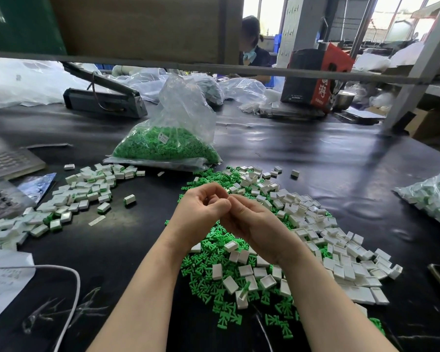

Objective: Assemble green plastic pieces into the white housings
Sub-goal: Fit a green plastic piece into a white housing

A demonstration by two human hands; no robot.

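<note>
My left hand (201, 207) and right hand (249, 222) meet above counter (315, 153), fingers curled together; held part hidden, can't tell. Green pieces (214, 280) and white housings (315, 224) heaped below. Bag (168, 143) label unreadable. Red box (318, 77) carries white characters.

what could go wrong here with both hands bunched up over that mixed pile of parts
1. The left hand and right hand meet right above the loose green pieces and white housings, so a part slipping from the grip could vanish among them.
2. The finished pile lies close to the loose parts; a stray sweep might mix them.
3. The white cable lies near the left forearm and could snag.
</note>
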